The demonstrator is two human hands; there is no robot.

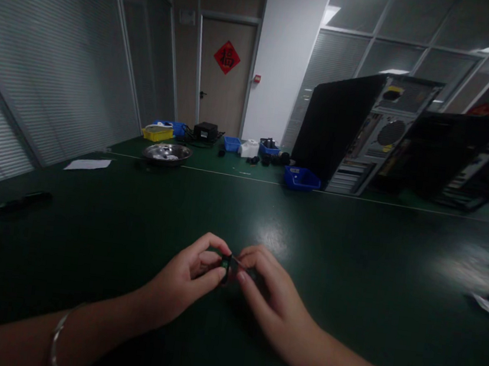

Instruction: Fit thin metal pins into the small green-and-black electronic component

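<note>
Near the middle of the table, my left hand (186, 274) is closed in a pinch on a small dark block with a green face (225, 265); its exact kind does not show. My right hand (273, 293) is closed just to the right of it. Between its thumb and forefinger is a thin reddish-grey strip (237, 261) that reaches toward the top of the block. Whether the strip touches the block, I cannot tell. The curled fingers hide part of both pieces.
Across the green table (352, 249) stand a metal bowl (166, 154), a yellow bin (158, 132), a blue bin (302, 179) and a tall black computer case (341, 123). White paper (87, 164) and a dark elongated object (23, 201) lie at the left.
</note>
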